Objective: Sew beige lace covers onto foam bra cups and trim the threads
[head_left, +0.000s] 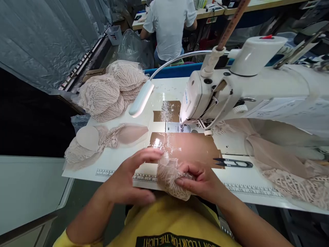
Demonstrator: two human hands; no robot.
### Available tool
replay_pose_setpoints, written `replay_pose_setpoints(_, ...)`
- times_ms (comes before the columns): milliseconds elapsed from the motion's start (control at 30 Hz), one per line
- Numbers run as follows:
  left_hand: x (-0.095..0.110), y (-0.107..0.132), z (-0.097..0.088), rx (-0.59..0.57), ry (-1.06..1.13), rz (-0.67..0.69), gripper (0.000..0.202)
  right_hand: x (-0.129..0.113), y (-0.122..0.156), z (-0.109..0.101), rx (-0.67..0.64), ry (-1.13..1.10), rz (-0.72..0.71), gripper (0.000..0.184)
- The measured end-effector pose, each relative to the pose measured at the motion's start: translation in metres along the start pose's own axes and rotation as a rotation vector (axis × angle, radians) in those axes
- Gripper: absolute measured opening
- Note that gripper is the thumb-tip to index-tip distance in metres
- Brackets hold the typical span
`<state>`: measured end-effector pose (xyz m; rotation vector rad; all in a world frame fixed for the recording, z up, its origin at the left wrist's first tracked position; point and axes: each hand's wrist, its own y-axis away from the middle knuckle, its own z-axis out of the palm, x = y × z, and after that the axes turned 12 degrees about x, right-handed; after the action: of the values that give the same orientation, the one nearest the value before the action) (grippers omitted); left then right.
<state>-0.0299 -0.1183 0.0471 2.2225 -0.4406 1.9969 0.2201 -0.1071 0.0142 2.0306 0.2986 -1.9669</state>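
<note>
Right hand [202,178] pinches lace piece [168,178], long axis slanting lower-right; left hand [118,179] spread, empty.

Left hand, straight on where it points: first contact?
Probably the lace piece held by the right hand; depth is unclear, so the left hand might pass above it.

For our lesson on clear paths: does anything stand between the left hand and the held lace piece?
Nothing visible does: the open left hand is beside the lace piece, which the right hand holds.
</note>
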Motion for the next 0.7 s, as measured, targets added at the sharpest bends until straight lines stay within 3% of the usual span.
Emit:
replay_pose_setpoints(33,0.001,-0.007,0.003,0.008,-0.106,0.011,0.073,-0.002,0.0,0.004,-0.031,0.047,-0.032,0.013)
replay_pose_setpoints(67,-0.001,-0.013,0.007,-0.017,-0.152,-0.001,0.068,-0.003,0.001,0.007,-0.039,0.081,-0.057,0.012)
replay_pose_setpoints(200,-0.015,-0.018,0.025,-0.119,-0.143,-0.073,0.026,-0.003,0.001,0.014,0.063,0.114,-0.117,0.013)
replay_pose_setpoints(367,-0.015,-0.01,0.028,-0.098,-0.236,-0.035,0.022,-0.003,-0.002,0.016,0.191,0.09,-0.197,0.015)
replay_pose_setpoints(700,-0.009,-0.02,0.033,-0.044,-0.263,-0.021,0.014,0.003,-0.004,0.014,0.199,0.153,-0.112,0.016)
